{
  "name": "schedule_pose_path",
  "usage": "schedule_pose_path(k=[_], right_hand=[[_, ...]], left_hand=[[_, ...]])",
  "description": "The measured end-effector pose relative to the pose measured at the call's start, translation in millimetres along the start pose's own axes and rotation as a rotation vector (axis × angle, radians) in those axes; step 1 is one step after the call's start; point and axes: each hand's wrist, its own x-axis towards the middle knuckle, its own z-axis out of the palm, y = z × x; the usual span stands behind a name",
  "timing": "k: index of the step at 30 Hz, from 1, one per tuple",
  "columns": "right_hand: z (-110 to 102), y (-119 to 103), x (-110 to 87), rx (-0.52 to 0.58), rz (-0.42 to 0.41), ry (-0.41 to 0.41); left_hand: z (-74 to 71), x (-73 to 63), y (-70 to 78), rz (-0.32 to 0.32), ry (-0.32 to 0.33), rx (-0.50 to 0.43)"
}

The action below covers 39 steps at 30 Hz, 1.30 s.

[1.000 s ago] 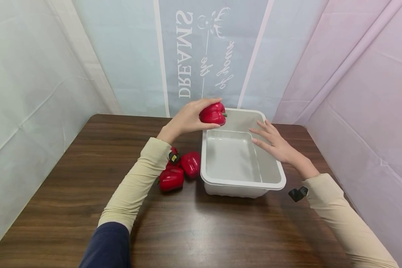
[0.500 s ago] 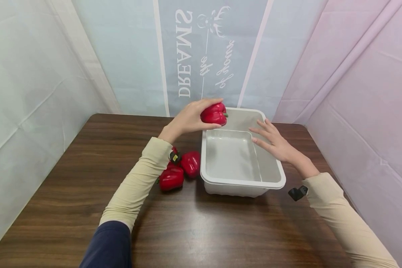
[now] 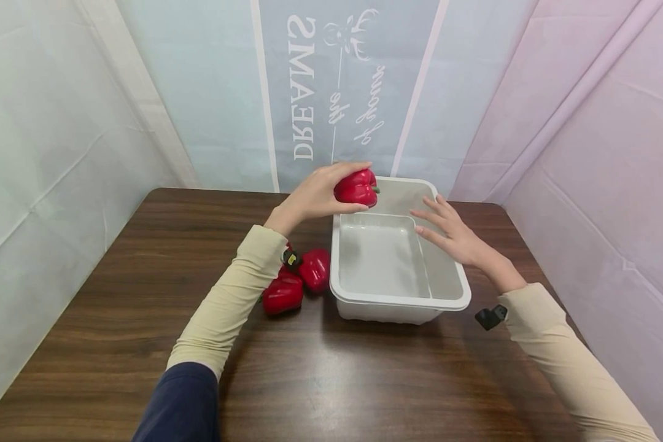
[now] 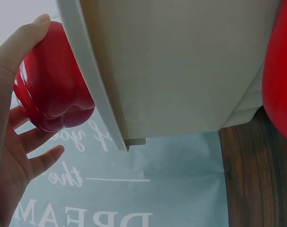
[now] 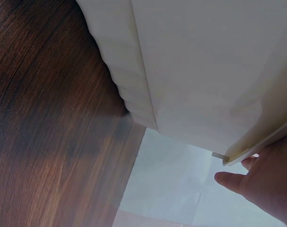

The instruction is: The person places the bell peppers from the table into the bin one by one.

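My left hand (image 3: pixel 319 195) grips a red bell pepper (image 3: pixel 358 188) with a green stem, thumb on the near side and fingers over the far side. The pepper is held over the far left rim of a light grey plastic bin (image 3: pixel 383 261). In the left wrist view the same pepper (image 4: pixel 56 78) shows beside the bin's rim (image 4: pixel 93 78). My right hand (image 3: pixel 450 232) hovers over the bin's right side with fingers spread and holds nothing. In the right wrist view the hand (image 5: pixel 266 182) is by the bin's edge.
More red peppers lie left of the bin: one pepper (image 3: pixel 315 270) close against its wall and another pepper (image 3: pixel 283 293) nearer the front. A further one is partly hidden by the left wrist camera (image 3: pixel 291 259). Printed fabric (image 3: pixel 337 86) hangs behind the wooden table (image 3: pixel 143 294).
My left hand has shifted slightly to the right with the pepper, over the bin's edge. My right hand has stayed nearly still.
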Motion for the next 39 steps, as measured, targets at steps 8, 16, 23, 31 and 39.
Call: schedule_pose_path(k=[8,16,23,31,39], right_hand=[[-0.7,1.0,1.0,0.001,0.006,-0.004],[-2.1,-0.5,0.7,0.003,0.007,-0.002],[-0.8,0.8,0.8,0.003,0.005,0.001],[0.2,1.2,2.2,0.002,-0.012,0.004],[1.0,2.7,1.1,-0.003,-0.003,0.008]], left_hand=[[4.9,4.4,-1.6,0.011,-0.003,-0.004],[6.7,5.2,0.7,-0.005,-0.027,0.005],[10.2,5.7,1.6,0.006,-0.028,0.012],[14.0,4.1,-1.6,-0.001,-0.037,0.013],[17.6,5.2,-2.5,0.0,-0.042,0.033]])
